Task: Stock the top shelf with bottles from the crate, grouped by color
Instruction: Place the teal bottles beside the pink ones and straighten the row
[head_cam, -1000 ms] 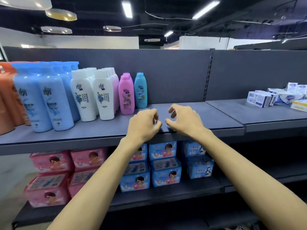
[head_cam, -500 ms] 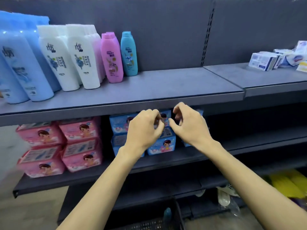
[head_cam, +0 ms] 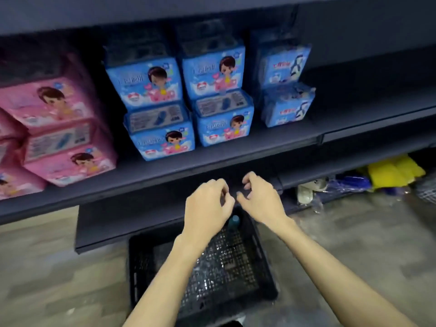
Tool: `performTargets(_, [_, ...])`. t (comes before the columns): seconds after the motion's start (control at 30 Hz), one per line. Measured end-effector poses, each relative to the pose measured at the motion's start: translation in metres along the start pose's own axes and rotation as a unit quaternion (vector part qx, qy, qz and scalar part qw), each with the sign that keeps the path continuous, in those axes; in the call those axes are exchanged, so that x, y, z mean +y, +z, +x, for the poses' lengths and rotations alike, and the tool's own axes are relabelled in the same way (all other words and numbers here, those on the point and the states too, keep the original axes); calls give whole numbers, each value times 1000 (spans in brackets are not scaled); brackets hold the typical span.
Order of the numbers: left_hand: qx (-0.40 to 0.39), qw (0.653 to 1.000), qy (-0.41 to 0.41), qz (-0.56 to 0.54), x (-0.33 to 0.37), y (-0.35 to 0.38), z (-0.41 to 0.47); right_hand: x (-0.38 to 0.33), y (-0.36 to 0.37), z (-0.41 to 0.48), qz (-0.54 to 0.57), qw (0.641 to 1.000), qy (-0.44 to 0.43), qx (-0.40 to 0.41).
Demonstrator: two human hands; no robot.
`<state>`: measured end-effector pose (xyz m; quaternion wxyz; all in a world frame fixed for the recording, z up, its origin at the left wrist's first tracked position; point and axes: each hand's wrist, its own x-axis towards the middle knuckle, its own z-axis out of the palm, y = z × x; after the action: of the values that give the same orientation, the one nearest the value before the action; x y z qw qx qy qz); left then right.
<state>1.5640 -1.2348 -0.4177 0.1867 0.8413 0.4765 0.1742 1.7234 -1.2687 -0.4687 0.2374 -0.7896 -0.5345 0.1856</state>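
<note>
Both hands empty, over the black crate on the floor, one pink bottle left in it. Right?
Nearly. The head view shows a teal bottle, not pink, in the black crate. The rest holds: left hand and right hand are empty above it, on the floor.

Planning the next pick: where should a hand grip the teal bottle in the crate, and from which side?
Grip the teal bottle by its cap and neck, coming straight down from above. Only its top shows between the left hand and right hand; it seems upright at the far end of the black crate, whose walls block side approaches.
</note>
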Motion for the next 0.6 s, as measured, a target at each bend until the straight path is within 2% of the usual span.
performTargets(0.27, [-92,994,-56,-3,-87,110,-53,80,166,-42,3,982,169,-81])
performTargets(0.4, [-128,989,-70,-13,-120,158,-73,111,230,-42,27,966,242,-84])
performTargets(0.6, [-141,985,-94,-19,-167,205,-89,142,302,-23,30,958,275,-78])
